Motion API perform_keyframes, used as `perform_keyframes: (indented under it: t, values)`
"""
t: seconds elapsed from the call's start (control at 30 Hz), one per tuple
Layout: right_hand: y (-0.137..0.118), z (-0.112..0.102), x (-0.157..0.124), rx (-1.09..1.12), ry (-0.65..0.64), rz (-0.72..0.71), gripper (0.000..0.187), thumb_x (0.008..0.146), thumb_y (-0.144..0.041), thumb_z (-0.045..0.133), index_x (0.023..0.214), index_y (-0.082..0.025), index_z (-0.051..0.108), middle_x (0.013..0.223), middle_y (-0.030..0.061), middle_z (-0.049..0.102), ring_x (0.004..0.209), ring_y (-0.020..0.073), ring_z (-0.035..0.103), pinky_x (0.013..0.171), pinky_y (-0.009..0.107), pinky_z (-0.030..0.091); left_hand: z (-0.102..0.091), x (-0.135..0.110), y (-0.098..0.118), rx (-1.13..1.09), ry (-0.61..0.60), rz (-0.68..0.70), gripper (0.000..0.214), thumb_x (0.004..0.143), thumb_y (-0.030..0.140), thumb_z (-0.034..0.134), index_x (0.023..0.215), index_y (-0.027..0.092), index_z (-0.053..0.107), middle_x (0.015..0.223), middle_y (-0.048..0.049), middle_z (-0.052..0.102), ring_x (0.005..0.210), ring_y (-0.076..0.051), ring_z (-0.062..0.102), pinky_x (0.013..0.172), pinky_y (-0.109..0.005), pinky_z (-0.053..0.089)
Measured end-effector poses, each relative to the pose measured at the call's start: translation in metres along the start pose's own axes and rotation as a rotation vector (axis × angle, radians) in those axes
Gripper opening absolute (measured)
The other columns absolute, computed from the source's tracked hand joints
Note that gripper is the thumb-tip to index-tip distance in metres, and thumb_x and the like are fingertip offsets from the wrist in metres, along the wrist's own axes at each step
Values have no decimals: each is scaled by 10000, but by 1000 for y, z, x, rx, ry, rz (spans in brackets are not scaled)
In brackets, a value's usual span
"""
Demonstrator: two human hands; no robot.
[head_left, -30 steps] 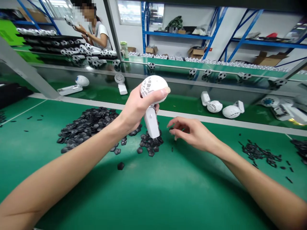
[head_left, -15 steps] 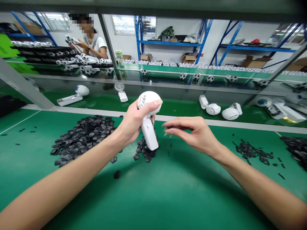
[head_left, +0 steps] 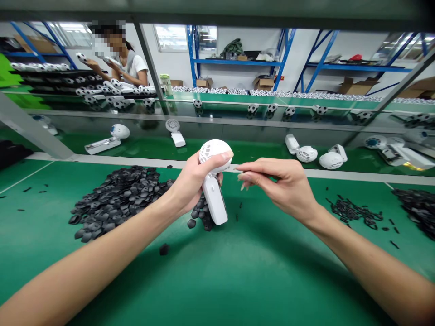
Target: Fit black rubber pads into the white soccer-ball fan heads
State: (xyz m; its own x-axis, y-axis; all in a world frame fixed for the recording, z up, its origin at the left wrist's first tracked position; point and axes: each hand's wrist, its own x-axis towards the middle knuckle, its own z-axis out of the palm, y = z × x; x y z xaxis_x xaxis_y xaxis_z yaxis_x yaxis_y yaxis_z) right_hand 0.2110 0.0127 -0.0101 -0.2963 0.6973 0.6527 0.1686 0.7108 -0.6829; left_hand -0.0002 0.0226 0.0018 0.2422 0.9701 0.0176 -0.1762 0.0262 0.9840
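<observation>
My left hand (head_left: 188, 183) is wrapped around the neck of a white handheld fan (head_left: 216, 201), thumb across its rounded, vented head. The fan's handle points down and toward me above the bench. To the right of the head, my right hand (head_left: 285, 181) has thumb and index finger pinched together, apart from the fan; whatever sits between the tips is too small to make out. Beneath the fan lies a small cluster of black pentagon pieces (head_left: 200, 212), partly hidden by it. A larger pile of black pentagon pieces (head_left: 118, 203) spreads left, partly behind my left forearm.
Past the bench's pale edge, a green belt carries more white fans (head_left: 306, 154). Thin black strips (head_left: 355, 212) lie scattered at right, beside another black pile (head_left: 416, 210). Across the line, a co-worker (head_left: 136, 68) handles football-patterned fans near stacked trays (head_left: 64, 81).
My right hand has risen slightly, and its thumb and index finger have closed into a tighter pinch. My left hand still grips the fan, now a little lower in view.
</observation>
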Motion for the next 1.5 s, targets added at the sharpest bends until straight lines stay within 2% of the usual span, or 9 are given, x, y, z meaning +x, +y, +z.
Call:
perform_keyframes:
  t: [0.17, 0.27, 0.37, 0.53, 0.8, 0.97, 1.17, 1.37, 1.5]
  values:
    - [-7, -3, 2, -18, 46, 110, 277, 951, -194, 794, 1227, -219, 776, 852, -18, 839, 691, 152, 777, 690, 273, 655, 5, -2, -6, 25, -28, -21, 463, 713, 466, 932, 976, 195, 663, 800, -14, 617, 648, -156, 560, 573, -284, 464]
    - [-9, -3, 4, 71, 67, 199, 235, 893, -345, 891, 1022, -206, 753, 798, 7, 838, 680, 182, 801, 660, 274, 672, 2, 1, -12, 103, -50, 36, 509, 697, 453, 957, 1014, 189, 659, 851, -25, 672, 690, -169, 613, 607, -288, 493]
    - [-12, -3, 6, 161, 91, 262, 358, 792, -456, 973, 805, -203, 720, 719, 19, 816, 646, 197, 803, 642, 275, 684, -4, 5, -15, 145, -71, 56, 518, 722, 475, 953, 1030, 178, 660, 879, -34, 692, 724, -178, 646, 630, -286, 512]
    - [-16, -4, 9, 207, 173, 286, 392, 716, -480, 1016, 725, -209, 733, 651, 7, 778, 576, 182, 764, 570, 270, 673, -12, 8, -12, 212, -114, 30, 577, 754, 508, 951, 1145, 180, 681, 968, -55, 727, 792, -196, 691, 673, -286, 549]
    - [-22, -3, 5, 137, 183, 207, 142, 873, -326, 914, 846, -220, 824, 749, 7, 818, 604, 168, 776, 579, 270, 689, -13, 7, -3, 395, -95, 114, 544, 774, 558, 914, 1137, 217, 695, 967, -56, 720, 823, -232, 701, 691, -307, 569]
    - [-26, -2, 3, 167, 179, 217, 161, 878, -314, 912, 861, -210, 791, 762, 15, 829, 635, 183, 801, 623, 276, 708, -10, 3, 5, 523, -74, 243, 421, 815, 497, 869, 1120, 250, 716, 903, -24, 669, 696, -178, 613, 586, -256, 475]
    - [-26, -1, 2, 156, 223, 208, 234, 866, -357, 928, 816, -217, 748, 747, 14, 820, 651, 196, 807, 626, 288, 708, -11, 2, 5, 536, -87, 272, 374, 836, 497, 846, 1091, 258, 713, 924, -26, 665, 712, -180, 612, 603, -256, 480]
    - [-25, -1, -3, -145, 239, -54, 116, 929, -268, 868, 853, -252, 781, 854, 20, 833, 777, 216, 815, 686, 326, 702, -12, 5, 5, 543, -76, 264, 392, 827, 490, 843, 1103, 246, 709, 963, -36, 685, 745, -192, 629, 623, -263, 494]
    - [-25, -11, -7, -475, 211, -475, 121, 964, -181, 817, 904, -270, 761, 892, 20, 834, 763, 189, 796, 690, 300, 666, -13, 4, 7, 563, -104, 282, 387, 838, 485, 839, 1103, 239, 702, 969, -34, 679, 740, -177, 613, 617, -251, 494]
